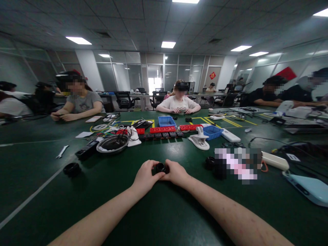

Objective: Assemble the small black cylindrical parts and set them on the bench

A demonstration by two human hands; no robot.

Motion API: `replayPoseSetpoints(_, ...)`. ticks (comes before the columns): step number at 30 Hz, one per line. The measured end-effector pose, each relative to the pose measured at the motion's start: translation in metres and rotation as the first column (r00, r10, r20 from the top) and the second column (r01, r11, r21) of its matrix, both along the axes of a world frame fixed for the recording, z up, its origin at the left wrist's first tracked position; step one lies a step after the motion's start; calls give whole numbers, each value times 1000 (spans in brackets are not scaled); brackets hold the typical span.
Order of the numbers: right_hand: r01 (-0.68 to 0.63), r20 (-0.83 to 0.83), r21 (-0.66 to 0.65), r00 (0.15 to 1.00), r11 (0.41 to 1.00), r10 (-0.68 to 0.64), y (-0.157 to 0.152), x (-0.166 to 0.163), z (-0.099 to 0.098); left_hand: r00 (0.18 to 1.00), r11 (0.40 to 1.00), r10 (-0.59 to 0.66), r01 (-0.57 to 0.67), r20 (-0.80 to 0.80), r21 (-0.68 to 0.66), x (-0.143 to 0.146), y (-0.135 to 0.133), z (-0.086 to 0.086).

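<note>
Between my two hands, low over the green table (107, 201), is a small round black part (161, 167) with a dark hollow in its top, perhaps a fitting or a lens. My left hand (147, 173) curls around its left side, and my right hand (175, 171) wraps the right side. Both thumbs meet at the near side of the part, which the fingers partly hide. A similar black ribbed piece (72, 169) lies apart to the left. Another black round piece (210, 163) sits on the right.
Ahead are red power strips (163, 129), a metal bowl (112, 152) of cables, a white clip stand (200, 139) and blue trays (166, 121). A wrench (62, 151) lies left; a light-blue device (309, 188) lies right. A person (179, 101) sits opposite, others at the sides.
</note>
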State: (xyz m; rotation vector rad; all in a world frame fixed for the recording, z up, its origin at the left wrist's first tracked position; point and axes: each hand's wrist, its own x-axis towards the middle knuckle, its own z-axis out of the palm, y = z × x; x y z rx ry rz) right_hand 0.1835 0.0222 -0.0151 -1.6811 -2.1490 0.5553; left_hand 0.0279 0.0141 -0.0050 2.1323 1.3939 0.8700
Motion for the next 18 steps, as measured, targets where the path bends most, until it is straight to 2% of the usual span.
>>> replayPoseSetpoints(2,83,91,68,992,994,-89,-5,-7,1,999,999,28,-27,-15,31,1,0,-2)
replayPoseSetpoints(4,89,124,76,987,993,-98,-7,-9,3,999,999,19,-17,-30,50,1,1,-2)
replayPoseSetpoints(6,-6,85,42,996,999,2,-6,-3,6,998,998,-35,37,-42,49,-2,2,1)
replayPoseSetpoints(8,-168,-18,-3,986,986,168,-1,7,9,990,990,-136,137,-49,23,-6,3,5)
replayPoseSetpoints(11,-398,-215,-97,903,912,371,6,22,12,964,964,-263,262,-42,-40,-11,5,11)
replayPoseSetpoints(14,-488,-334,-137,842,862,424,11,28,11,954,952,-299,297,-24,-76,-14,7,13)
replayPoseSetpoints(18,-505,-357,-124,826,854,436,13,27,7,946,943,-323,322,-1,-82,-14,8,10)
